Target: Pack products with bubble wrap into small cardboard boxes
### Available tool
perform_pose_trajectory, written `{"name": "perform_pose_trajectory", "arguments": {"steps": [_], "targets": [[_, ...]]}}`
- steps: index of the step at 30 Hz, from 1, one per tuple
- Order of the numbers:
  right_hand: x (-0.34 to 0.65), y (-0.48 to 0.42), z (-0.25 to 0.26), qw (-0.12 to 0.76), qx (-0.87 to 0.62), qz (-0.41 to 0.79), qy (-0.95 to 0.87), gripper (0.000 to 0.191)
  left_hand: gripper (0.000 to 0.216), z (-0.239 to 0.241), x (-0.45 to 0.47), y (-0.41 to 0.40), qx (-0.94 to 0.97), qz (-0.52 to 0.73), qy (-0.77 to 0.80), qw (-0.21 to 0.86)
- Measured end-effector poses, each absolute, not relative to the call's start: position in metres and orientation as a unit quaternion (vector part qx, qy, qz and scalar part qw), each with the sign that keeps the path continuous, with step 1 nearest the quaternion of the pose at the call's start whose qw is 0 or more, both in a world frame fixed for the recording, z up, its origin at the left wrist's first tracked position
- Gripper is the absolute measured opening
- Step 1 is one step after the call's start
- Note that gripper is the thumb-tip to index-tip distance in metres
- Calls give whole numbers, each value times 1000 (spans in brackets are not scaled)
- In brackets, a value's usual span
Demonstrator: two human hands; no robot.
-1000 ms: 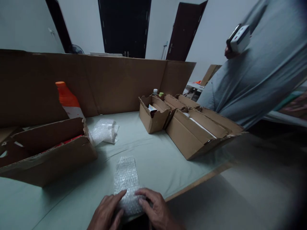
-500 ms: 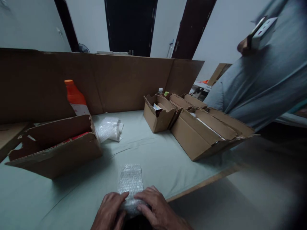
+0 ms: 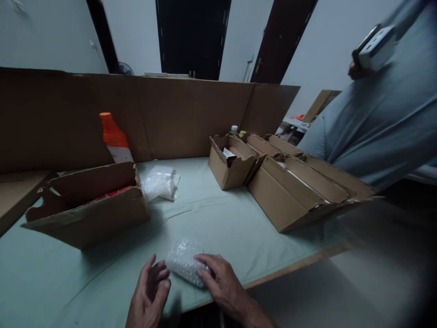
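A bundle of clear bubble wrap (image 3: 186, 264) lies folded near the front edge of the table; whatever is inside it cannot be made out. My right hand (image 3: 221, 282) grips its right side, thumb and fingers on the wrap. Just left of the bundle, my left hand (image 3: 150, 289) is raised with its fingers curved and apart, holding nothing. Farther back, more bubble wrap (image 3: 160, 182) lies beside a cardboard box (image 3: 112, 214) on the left, which has something red in it.
An orange-capped bottle (image 3: 116, 139) stands behind the left box. Several cardboard boxes (image 3: 276, 196) with dividers sit at the right on the green cloth (image 3: 205, 218). A cardboard wall (image 3: 184, 118) runs along the back. A person in grey clothing (image 3: 385, 114) stands at the right.
The bubble wrap strip has been folded over into a shorter bundle, farther from me. My left hand has come off it to the left; my right hand stays on it.
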State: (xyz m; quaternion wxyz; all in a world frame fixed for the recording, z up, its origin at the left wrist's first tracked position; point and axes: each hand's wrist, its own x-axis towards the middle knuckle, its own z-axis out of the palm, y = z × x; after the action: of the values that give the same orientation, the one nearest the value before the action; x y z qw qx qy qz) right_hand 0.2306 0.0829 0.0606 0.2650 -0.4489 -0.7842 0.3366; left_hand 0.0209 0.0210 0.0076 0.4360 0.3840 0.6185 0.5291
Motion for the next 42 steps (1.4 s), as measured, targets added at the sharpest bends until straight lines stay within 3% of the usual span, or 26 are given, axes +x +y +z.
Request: {"name": "perform_pose_trajectory", "arguments": {"steps": [3,5,8,10,12,14,16,20,22,25,28,31,36,42], "targets": [[226,75,67,255,-428,443,-745,25,96,19,33,13,282,546,555,561],[226,71,69,274,-413,429,-755,24,103,26,39,14,256,538,529,604],[231,71,69,323,-419,399,-749,40,106,29,45,15,271,545,522,597],[231,73,69,302,-415,456,-727,59,104,26,47,14,311,534,537,575],[228,76,72,261,-408,494,-722,51,96,22,45,13,361,517,555,543],[223,82,79,249,-412,479,-734,30,80,28,33,17,420,517,583,465],[219,92,91,269,-421,446,-743,17,63,47,7,27,503,533,610,301],[212,125,133,338,-391,364,-775,15,54,116,-75,63,642,469,588,-151],[203,141,161,373,-357,310,-799,15,47,146,-112,78,631,399,595,-296],[176,164,204,414,-307,230,-826,13,18,160,-145,86,635,330,604,-350],[131,190,238,430,-267,153,-849,13,11,143,-153,80,664,322,582,-343],[75,217,255,320,-240,83,-913,17,16,124,-155,73,678,333,551,-354],[-9,237,249,-5,-152,-14,-988,11,23,122,-160,72,685,359,536,-337],[-65,237,228,-174,-102,-3,-979,15,20,129,-157,76,674,395,539,-314]]}}
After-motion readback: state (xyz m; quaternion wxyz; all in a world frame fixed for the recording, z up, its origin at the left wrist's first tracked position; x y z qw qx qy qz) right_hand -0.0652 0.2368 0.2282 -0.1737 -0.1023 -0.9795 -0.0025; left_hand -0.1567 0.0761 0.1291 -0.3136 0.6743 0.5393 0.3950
